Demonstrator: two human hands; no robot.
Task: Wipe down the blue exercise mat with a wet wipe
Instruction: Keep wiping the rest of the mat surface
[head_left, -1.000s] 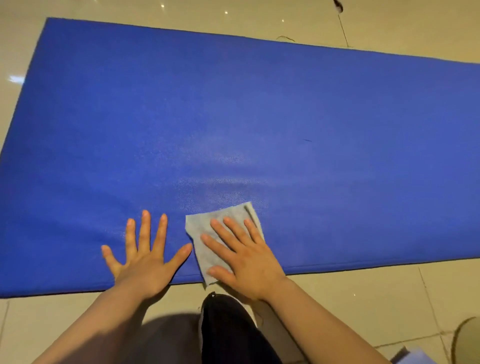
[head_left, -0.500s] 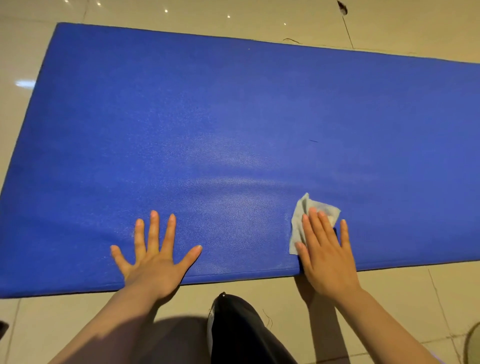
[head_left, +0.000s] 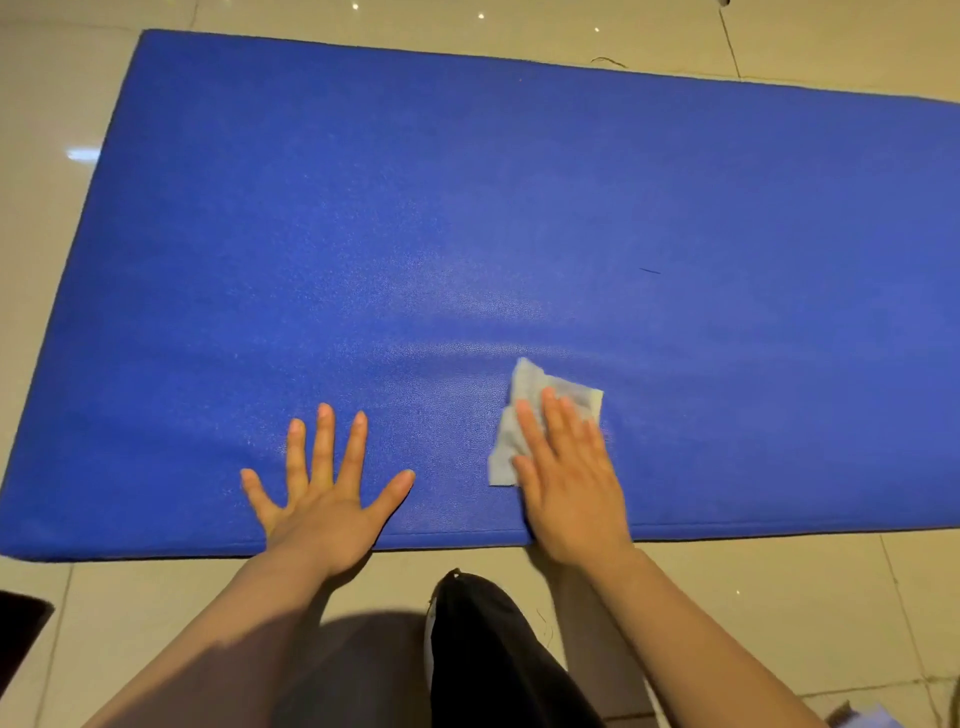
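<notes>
The left hand lies flat with fingers spread on the mat's near edge, and the right hand, fingers straight, presses the wipe just beyond. The wipe sits rumpled, so it could bunch or slip out, leaving streaks; the far mat could go unwiped.

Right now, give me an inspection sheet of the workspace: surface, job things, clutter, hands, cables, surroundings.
Surface: tiled floor, glossy.
Job things: blue mat flat on the floor; wipe crumpled, near the mat's front edge.
Clutter: small dark mark on the mat; thread-like scrap beyond its far edge.
Hands: left hand flat, fingers spread; right hand pressing the wipe.
Cables: nothing seen.
Surroundings: dark object at left edge, unclear.
</notes>
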